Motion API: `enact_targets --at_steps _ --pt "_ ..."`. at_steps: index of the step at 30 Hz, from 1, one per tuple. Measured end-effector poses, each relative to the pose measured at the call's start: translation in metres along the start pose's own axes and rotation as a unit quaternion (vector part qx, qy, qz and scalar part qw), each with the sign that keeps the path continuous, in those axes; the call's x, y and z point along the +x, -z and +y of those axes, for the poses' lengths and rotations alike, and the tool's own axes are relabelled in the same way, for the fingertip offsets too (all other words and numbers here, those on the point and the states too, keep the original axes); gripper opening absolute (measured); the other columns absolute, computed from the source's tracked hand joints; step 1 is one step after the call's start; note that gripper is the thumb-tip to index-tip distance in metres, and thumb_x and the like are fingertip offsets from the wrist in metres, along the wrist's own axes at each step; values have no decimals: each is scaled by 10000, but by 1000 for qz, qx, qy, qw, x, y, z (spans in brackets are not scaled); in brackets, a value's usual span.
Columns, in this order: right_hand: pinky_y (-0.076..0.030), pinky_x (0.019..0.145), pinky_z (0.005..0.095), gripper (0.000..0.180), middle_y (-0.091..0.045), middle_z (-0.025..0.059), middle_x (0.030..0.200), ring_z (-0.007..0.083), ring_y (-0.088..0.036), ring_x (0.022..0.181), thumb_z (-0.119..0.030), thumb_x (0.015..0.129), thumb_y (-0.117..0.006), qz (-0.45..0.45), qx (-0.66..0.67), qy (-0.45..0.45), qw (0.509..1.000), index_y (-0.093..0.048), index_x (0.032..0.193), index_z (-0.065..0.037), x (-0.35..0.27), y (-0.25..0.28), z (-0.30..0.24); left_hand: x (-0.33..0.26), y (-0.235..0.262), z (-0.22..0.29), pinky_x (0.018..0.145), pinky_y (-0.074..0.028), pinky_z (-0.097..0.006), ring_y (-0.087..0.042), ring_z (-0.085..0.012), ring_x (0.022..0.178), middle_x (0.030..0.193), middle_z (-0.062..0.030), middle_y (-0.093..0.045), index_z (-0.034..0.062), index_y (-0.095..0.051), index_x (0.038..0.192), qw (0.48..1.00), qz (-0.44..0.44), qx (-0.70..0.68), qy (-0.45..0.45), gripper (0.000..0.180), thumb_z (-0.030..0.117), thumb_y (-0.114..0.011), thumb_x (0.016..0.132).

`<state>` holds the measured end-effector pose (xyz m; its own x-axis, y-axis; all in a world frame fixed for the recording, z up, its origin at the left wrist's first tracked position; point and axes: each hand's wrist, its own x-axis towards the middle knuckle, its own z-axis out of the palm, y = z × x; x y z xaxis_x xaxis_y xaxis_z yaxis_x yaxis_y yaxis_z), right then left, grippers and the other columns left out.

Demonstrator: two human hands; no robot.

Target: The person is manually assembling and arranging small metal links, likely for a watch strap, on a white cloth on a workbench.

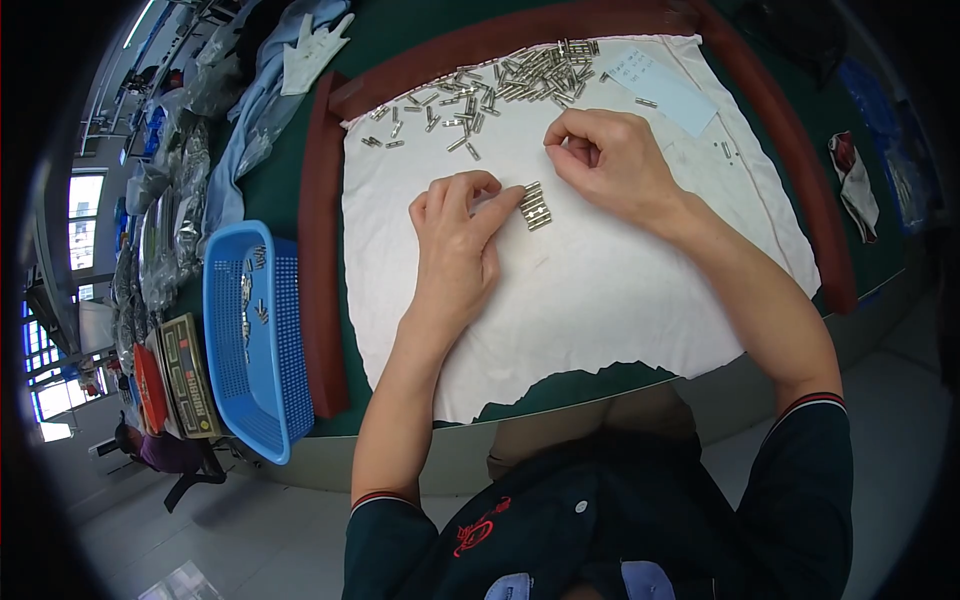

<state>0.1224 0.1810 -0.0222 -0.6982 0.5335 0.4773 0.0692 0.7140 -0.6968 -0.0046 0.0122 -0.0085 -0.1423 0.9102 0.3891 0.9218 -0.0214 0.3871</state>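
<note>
A short row of small metal cylinders lies side by side on a white cloth in front of me. My left hand rests on the cloth just left of this row, fingers curled and thumb held apart, its tip touching the row's upper left end. Above and right of the row is my right hand, thumb and fingertips pressed together in a pinch; anything between them is too small or hidden to make out. Beyond both hands, a loose pile of similar metal cylinders spreads across the far part of the cloth.
Dark red wooden bars frame the cloth on three sides. Left of them stands a blue plastic basket with some metal pieces inside. A pale blue paper lies far right, a white glove far left. A person sits in the background.
</note>
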Motion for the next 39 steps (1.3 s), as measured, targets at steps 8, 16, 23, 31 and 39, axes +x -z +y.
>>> enact_targets --at_steps 8,16,23,31,39 --pt "-455 508 353 16 -564 48 544 223 -571 504 -84 761 -651 -3 -3 -3 1000 -654 756 -69 0 0 0 0 -2 -1 961 -315 -365 -508 -236 1033 1075 -78 -563 88 -666 1165 1000 -15 13 24 553 -132 -505 683" --pt "-430 496 272 46 -581 54 626 134 -534 531 -29 770 -677 -36 2 18 999 -665 811 -12 -1 2 0 0 0 0 950 -313 -387 -515 -244 1038 1071 -90 -557 78 -681 1140 1000 -16 12 20 501 -105 -532 698" --pt "-502 645 379 63 -645 73 722 267 -622 733 -70 720 -631 -89 -23 93 991 -686 746 -53 -3 2 -1 0 0 0 944 -319 -379 -530 -239 1011 1060 -88 -568 91 -713 1088 1000 -5 5 11 496 -109 -538 669" --pt "-490 666 392 59 -619 66 704 267 -605 723 -76 712 -621 -115 -23 113 987 -676 713 -58 -5 2 0 -1 0 -1 923 -324 -374 -528 -237 1003 1048 -79 -571 99 -717 1074 1000 0 7 0 498 -107 -539 656" --pt "-491 644 387 65 -618 75 682 269 -605 687 -66 706 -609 -107 -4 123 987 -672 709 -49 -3 3 -1 0 1 0 911 -329 -367 -538 -230 972 1012 -72 -573 88 -711 1034 1000 11 -11 -7 456 -107 -547 656"
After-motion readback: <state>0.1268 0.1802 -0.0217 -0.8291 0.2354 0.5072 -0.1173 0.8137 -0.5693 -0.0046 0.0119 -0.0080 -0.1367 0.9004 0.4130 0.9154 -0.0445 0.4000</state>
